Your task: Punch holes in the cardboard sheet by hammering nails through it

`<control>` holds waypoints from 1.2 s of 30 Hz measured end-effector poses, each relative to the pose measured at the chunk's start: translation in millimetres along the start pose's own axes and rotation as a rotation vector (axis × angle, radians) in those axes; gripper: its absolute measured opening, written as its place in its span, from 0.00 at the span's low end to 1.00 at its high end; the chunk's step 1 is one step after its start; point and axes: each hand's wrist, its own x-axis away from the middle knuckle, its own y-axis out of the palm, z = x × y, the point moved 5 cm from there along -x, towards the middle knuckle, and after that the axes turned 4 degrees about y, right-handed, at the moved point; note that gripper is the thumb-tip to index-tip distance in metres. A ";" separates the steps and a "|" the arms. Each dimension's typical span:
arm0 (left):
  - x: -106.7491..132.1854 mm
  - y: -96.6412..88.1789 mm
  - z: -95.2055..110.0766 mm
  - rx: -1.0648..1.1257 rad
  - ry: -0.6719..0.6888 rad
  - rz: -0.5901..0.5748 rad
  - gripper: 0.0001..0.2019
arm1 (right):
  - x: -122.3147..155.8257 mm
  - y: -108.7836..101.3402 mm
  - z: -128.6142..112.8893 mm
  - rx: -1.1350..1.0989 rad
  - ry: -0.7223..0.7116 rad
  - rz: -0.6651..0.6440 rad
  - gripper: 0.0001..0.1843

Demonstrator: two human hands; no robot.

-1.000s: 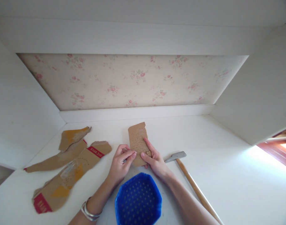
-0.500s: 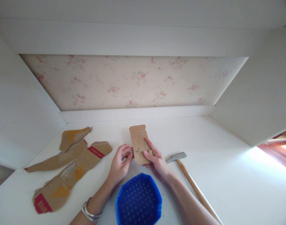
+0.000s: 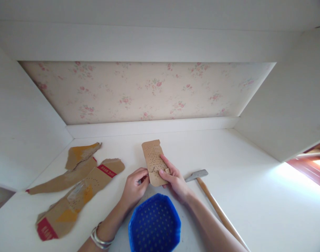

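My right hand (image 3: 174,180) grips a flat, brown piece of cardboard (image 3: 152,154), thumb on its face and fingers along the right edge and behind. Many small holes dot this piece, and a short dark slit or sliver shows near its lower left. At that left edge, my left hand (image 3: 136,185) has its fingers curled together; what they pinch, if anything, is hidden. Just below both hands sits a blue plastic basket (image 3: 133,224) with a perforated bottom. To the right lies a hammer (image 3: 214,203) with a grey metal head and long wooden handle.
Several torn cardboard pieces (image 3: 78,196) with red and yellow patches lie on the left of the white surface (image 3: 254,196). White panels (image 3: 277,98) enclose it at the sides and above. Floral wallpaper (image 3: 154,91) covers the back.
The cardboard in my right hand has shifted slightly left and tilted a little. My left fingers have curled in closer at its lower left edge.
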 end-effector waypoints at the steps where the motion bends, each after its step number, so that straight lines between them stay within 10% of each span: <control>1: -0.1 -0.2 0.5 -0.010 0.007 0.005 0.12 | 0.1 0.0 0.0 -0.008 0.001 -0.001 0.39; 11: 1.9 3.1 -1.8 -0.169 0.064 0.018 0.11 | 3.3 -1.0 -11.1 -0.169 -0.047 0.016 0.38; 36: 9.1 -8.1 -15.8 -0.787 0.038 -0.052 0.11 | -29.6 -10.5 -23.1 0.377 -0.150 0.390 0.32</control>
